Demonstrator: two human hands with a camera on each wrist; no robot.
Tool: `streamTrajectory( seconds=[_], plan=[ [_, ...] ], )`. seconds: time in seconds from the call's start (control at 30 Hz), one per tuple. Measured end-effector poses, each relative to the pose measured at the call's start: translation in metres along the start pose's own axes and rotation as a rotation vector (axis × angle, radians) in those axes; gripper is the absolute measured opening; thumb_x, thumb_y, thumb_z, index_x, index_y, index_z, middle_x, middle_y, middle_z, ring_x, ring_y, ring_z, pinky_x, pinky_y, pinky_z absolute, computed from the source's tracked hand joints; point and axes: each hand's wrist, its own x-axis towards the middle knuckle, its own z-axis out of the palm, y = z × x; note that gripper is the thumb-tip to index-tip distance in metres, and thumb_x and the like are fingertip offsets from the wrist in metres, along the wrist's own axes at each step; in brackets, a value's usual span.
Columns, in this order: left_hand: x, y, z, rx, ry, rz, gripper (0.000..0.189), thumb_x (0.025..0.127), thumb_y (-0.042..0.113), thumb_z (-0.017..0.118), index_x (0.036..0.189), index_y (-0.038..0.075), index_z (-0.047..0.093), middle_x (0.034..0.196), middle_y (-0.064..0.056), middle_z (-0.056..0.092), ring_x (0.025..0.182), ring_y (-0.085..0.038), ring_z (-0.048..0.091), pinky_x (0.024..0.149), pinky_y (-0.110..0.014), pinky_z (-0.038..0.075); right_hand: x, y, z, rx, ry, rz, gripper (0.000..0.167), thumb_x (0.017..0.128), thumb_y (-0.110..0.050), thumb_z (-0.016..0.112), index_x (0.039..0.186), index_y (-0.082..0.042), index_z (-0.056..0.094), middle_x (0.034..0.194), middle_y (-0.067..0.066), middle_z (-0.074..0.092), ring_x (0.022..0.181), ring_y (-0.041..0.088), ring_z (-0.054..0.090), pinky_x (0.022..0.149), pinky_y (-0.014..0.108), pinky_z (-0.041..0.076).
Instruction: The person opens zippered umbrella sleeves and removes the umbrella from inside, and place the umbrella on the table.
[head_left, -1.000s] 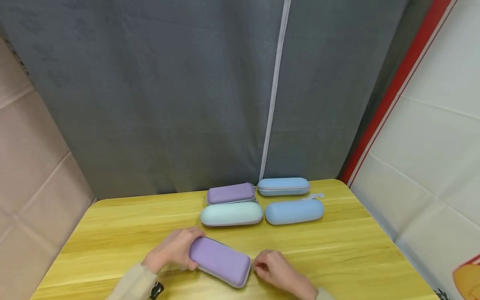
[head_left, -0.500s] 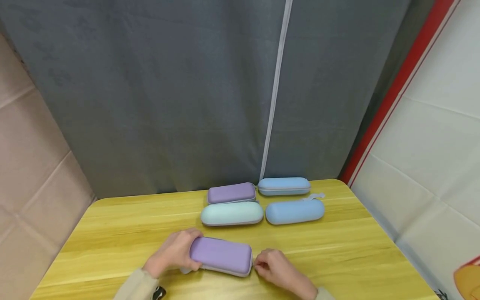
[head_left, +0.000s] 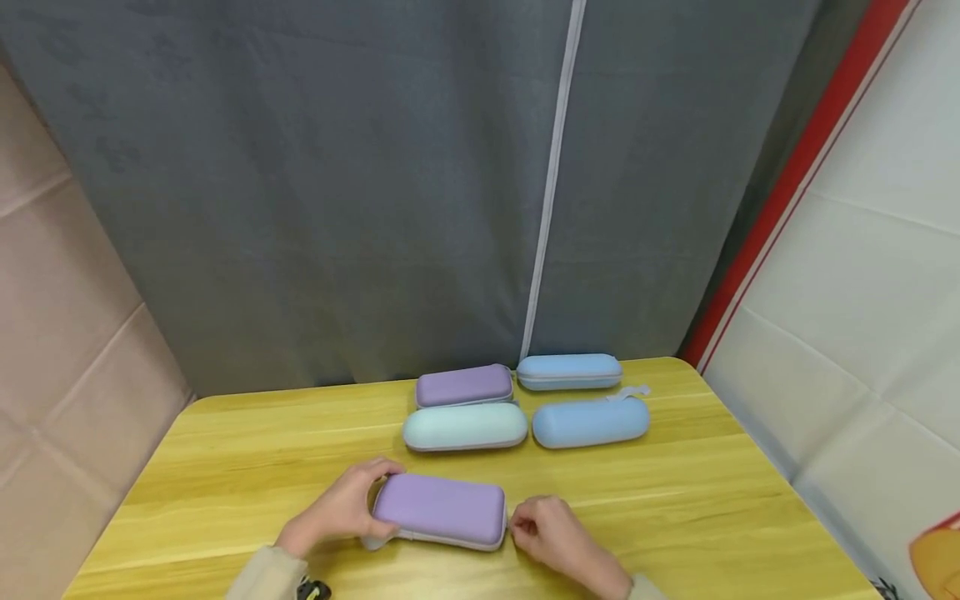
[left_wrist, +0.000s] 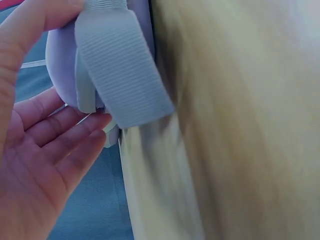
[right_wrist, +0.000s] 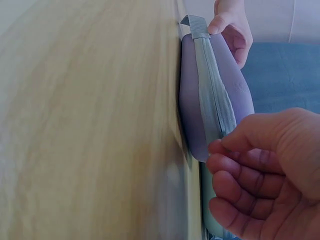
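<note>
A purple zippered pencil case [head_left: 441, 508] lies on the wooden table between the hands. My left hand [head_left: 347, 508] holds its left end, thumb at the front and fingers behind, with the palm apart from it. A ribbed grey strap [left_wrist: 122, 65] hangs off this end in the left wrist view. At the opposite end, my right hand [head_left: 553, 537] has thumb and index fingertips pinched together on the zipper [right_wrist: 215, 95], its other fingers curled. The zipper pull is hidden between those fingertips.
Behind stand a mint case [head_left: 465, 427], a second purple case [head_left: 463, 387] and two blue cases, one nearer [head_left: 590, 422] and one farther [head_left: 568, 372]. A grey curtain [head_left: 337, 208] hangs past the table's [head_left: 247, 450] far edge.
The purple pencil case has turned from a slant to lie nearly straight across. My left hand has loosened and shifted slightly left; my right hand has stayed almost in place.
</note>
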Motion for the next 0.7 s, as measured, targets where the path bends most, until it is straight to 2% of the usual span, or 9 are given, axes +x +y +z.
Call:
streamTrajectory(
  seconds=[0.2, 0.43, 0.7],
  plan=[
    [0.000, 0.001, 0.005, 0.017, 0.061, 0.048, 0.056, 0.060, 0.028, 0.085, 0.107, 0.009, 0.060, 0.101, 0.007, 0.060, 0.091, -0.007, 0.056, 0.081, -0.035, 0.051, -0.003, -0.003, -0.001, -0.027, 0.013, -0.017, 0.015, 0.074, 0.001, 0.068, 0.067, -0.013, 0.065, 0.063, -0.014, 0.050, 0.058, -0.006, 0.041, 0.051, 0.011, 0.038],
    [-0.002, 0.004, 0.010, 0.045, 0.121, 0.025, 0.054, 0.059, 0.030, 0.085, 0.102, 0.010, 0.060, 0.096, 0.008, 0.058, 0.086, -0.005, 0.055, 0.078, -0.032, 0.051, -0.006, -0.009, 0.004, -0.061, 0.062, -0.072, 0.018, 0.072, 0.000, 0.068, 0.065, -0.015, 0.062, 0.061, -0.016, 0.047, 0.057, -0.007, 0.038, 0.051, 0.007, 0.033],
    [-0.005, 0.005, 0.013, 0.042, 0.134, -0.009, 0.055, 0.059, 0.032, 0.085, 0.103, 0.010, 0.060, 0.097, 0.009, 0.058, 0.086, -0.006, 0.055, 0.078, -0.033, 0.050, -0.005, -0.021, 0.014, -0.056, 0.104, -0.071, 0.017, 0.068, 0.000, 0.068, 0.063, -0.015, 0.063, 0.061, -0.015, 0.051, 0.057, -0.008, 0.039, 0.051, 0.005, 0.033]
  ],
)
